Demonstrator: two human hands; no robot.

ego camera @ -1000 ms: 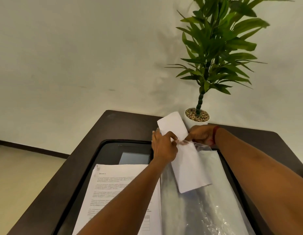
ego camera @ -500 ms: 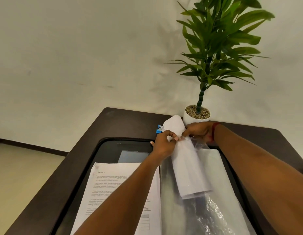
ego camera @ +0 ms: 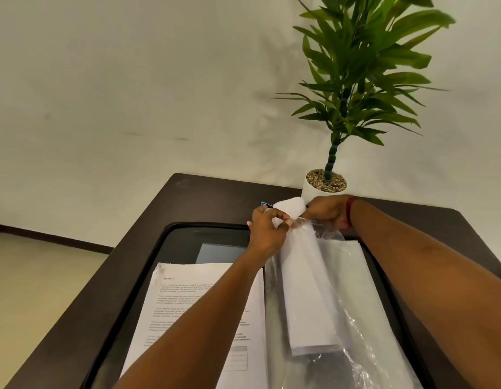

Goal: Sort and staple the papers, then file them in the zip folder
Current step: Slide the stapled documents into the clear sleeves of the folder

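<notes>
— Pale wall (ego camera: 131,80) behind; below it a dark table (ego camera: 126,262) with a glossy black inset (ego camera: 182,242); at the far edge a white pot (ego camera: 309,193) with a leafy green plant (ego camera: 356,80); off to the left, a strip of light floor (ego camera: 33,276).

— And the task's things?

— On the right half of the inset, a clear zip folder (ego camera: 364,304), flat, crinkled near the bottom, mouth toward the far edge; inside it white papers (ego camera: 308,290) in a narrow bundle, lengthwise, mostly under the plastic, top end out of the mouth and just in front of the pot.

— Hands?

— Both at the mouth, nearly touching. Left hand (ego camera: 267,231) with fingers curled, thumb and forefinger pinched together on the top of the papers right at the edge of the plastic; right hand (ego camera: 325,211) just beside it, fingers closed round the rim of the zip folder, plastic bunched beneath; exact hold of each fingertip hard to tell; a red band (ego camera: 349,211) on that wrist.

— Anything else?

— Left of the zip folder, printed sheets (ego camera: 182,304) face up, partly under the left forearm, right edge just beside the plastic; beyond them a grey rectangle (ego camera: 221,252) on the inset; behind the left hand a small blue thing (ego camera: 264,204), mostly hidden, impossible to name.
</notes>
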